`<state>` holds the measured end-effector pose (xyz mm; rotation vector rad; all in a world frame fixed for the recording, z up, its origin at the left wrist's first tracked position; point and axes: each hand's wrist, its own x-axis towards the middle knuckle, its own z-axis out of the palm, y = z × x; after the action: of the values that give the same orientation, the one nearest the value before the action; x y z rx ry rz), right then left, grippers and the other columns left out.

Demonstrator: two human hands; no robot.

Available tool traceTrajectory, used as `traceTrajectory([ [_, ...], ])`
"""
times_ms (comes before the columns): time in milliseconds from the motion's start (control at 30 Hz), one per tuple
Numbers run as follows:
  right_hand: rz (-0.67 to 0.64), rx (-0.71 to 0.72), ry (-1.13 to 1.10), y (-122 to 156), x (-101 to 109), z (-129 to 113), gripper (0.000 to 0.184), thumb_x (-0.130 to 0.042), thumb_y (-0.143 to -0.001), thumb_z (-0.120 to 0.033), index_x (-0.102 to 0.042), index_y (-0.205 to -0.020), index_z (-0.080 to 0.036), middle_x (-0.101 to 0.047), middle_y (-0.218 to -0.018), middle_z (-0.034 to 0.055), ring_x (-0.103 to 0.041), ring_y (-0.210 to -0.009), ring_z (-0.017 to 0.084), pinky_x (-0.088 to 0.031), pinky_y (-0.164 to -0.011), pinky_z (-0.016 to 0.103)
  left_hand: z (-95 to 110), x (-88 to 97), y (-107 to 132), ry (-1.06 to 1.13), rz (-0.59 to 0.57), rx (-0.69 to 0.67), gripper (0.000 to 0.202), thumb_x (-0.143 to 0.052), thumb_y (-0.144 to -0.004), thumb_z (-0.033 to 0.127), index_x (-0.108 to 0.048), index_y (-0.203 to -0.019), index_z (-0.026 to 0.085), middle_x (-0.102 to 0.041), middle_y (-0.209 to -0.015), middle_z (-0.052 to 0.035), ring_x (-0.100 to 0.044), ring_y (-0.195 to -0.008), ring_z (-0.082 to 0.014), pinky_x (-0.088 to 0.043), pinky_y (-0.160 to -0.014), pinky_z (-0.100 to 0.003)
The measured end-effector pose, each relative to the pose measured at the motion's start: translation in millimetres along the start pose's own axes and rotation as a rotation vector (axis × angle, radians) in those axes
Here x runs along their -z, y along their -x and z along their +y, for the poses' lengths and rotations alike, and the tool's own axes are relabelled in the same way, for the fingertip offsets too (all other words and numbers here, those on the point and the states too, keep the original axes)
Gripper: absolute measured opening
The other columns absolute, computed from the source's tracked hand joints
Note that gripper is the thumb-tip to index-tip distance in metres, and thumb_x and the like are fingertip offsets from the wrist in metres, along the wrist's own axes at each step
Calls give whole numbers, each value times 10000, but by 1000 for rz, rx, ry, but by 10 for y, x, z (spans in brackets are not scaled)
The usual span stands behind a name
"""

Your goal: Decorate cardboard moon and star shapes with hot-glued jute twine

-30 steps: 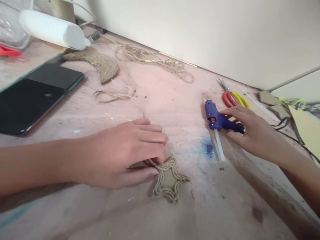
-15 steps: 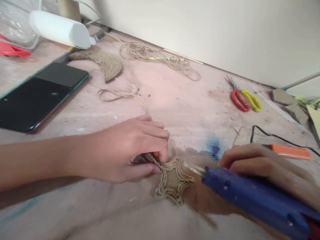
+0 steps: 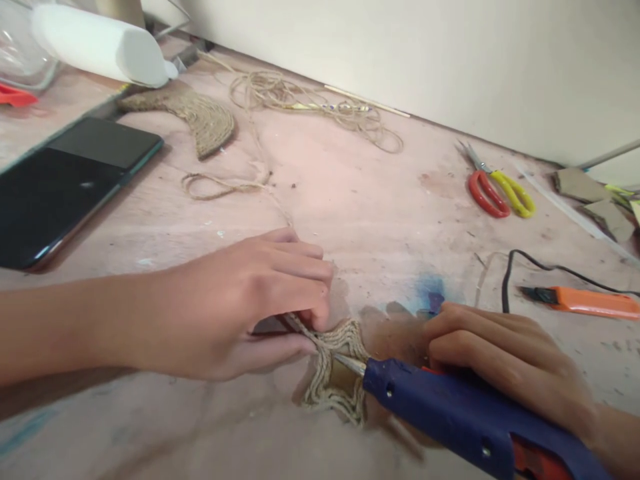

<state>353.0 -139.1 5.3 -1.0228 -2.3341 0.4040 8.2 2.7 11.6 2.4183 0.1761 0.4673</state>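
Note:
My left hand (image 3: 245, 303) lies on the table with thumb and fingers pinched on a strand of jute twine at the edge of a small star of cardboard wound with twine (image 3: 333, 380). My right hand (image 3: 505, 360) is closed round a blue glue gun (image 3: 450, 413). The gun's metal nozzle rests on the middle of the star, and its body hides the star's right side.
A black phone (image 3: 65, 183) lies at the left, a white roll (image 3: 95, 43) and a twine-covered crescent (image 3: 200, 120) behind it. Loose twine (image 3: 310, 107) trails along the back. Red-and-yellow scissors (image 3: 497, 190), an orange cutter (image 3: 585, 301) and a black cord (image 3: 540, 267) lie at the right.
My right hand picked the glue gun up from the table at the right and brought it over, so its nozzle now sits on the star. The left hand stayed pinched at the star.

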Motion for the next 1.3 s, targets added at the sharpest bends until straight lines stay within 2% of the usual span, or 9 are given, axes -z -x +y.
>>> traceTrajectory([
  [100,-17,4,20,-10,-4,-4,316,-408,-1398,-283,-606,-1151,-279,-730,-909,-1,-695,-697,178,-534,-624,337,5,-6,0,4,-15,13,199,-699,-1278,147,-686,-1123,270,-797,-1039,37,-765,-1011,-201,-518,-1066,-388],
  [200,-28,15,52,-9,3,-8,222,-487,-1298,-157,-609,-1159,-279,-737,-911,7,-732,-715,200,-556,-634,363,15,-4,17,-1,-11,22,198,-683,-1289,166,-687,-1125,277,-806,-1029,33,-784,-1000,-212,-540,-1093,-417],
  [333,-18,38,67,-28,29,-12,255,-552,-1187,-38,-602,-1167,-288,-743,-904,-10,-766,-722,199,-584,-650,363,10,14,27,0,-1,13,192,-683,-1284,164,-685,-1134,285,-816,-1025,26,-787,-969,-222,-549,-1081,-433],
  [467,-46,46,93,-34,54,-1,251,-449,-1333,-177,-590,-1156,-286,-716,-894,-4,-759,-744,196,-591,-666,363,4,17,22,-11,-12,-4,202,-660,-1272,140,-665,-1128,280,-788,-1024,30,-759,-979,-216,-536,-1049,-424],
  [567,-41,50,98,-22,44,0,255,-461,-1335,-169,-592,-1145,-278,-694,-889,-9,-732,-737,181,-607,-688,349,54,-23,28,-27,-26,-7,142,-749,-1194,193,-642,-1153,277,-776,-1046,22,-735,-970,-233,-506,-959,-457],
  [667,-16,51,96,-11,6,-9,218,-553,-1311,-162,-606,-1129,-270,-676,-882,-14,-707,-718,173,-589,-668,347,147,-89,42,-118,-18,42,434,-1022,-1008,383,-632,-1165,271,-775,-1086,8,-734,-967,-269,-483,-917,-505],
  [767,27,34,94,-1,-31,-16,223,-589,-1256,-100,-610,-1118,-274,-648,-861,-20,-676,-703,178,-556,-636,352,223,-137,56,-201,10,78,596,-1125,-882,430,-634,-1181,277,-796,-1119,5,-747,-976,-287,-504,-956,-536],
  [1000,42,32,111,28,-25,-11,265,-592,-1144,-10,-602,-1098,-271,-621,-869,-15,-637,-695,174,-506,-613,336,181,-168,94,-195,18,68,502,-1039,-923,363,-609,-1170,284,-802,-1104,1,-757,-963,-288,-475,-927,-523],
  [1300,0,2,52,66,-17,-6,247,-491,-1306,-147,-601,-1122,-269,-610,-866,-16,-628,-685,177,-493,-622,342,199,-148,60,-176,26,60,486,-1038,-951,403,-633,-1188,277,-800,-1111,-5,-750,-964,-292,-484,-938,-522],
])
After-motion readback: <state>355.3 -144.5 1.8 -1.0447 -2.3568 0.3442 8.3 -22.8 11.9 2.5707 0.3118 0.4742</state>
